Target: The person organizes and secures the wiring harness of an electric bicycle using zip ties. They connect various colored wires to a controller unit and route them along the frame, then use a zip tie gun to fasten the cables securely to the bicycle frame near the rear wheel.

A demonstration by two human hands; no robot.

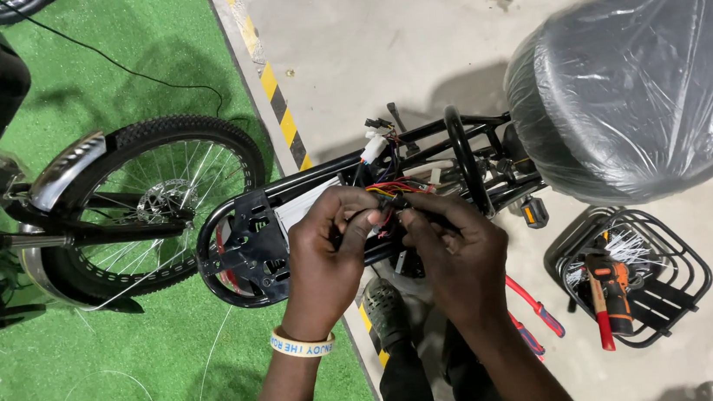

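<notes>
Hands, left (323, 256) and right (457, 252), grip pinching orange wires (386, 191) beside plastic-wrapped seat (641, 77).

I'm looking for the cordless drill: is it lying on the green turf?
No: the orange drill lies in the black wire basket on the concrete floor, right of both hands.

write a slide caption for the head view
Both hands, left hand and right hand, work on coloured wires at a bicycle rear rack.

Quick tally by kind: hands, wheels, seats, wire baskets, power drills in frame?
Hands: 2, left hand and right hand, both on the wire bundle
Spoked wheels: 1
Plastic-wrapped seats: 1
Wire baskets: 1
Power drills: 1
Total: 6
</notes>
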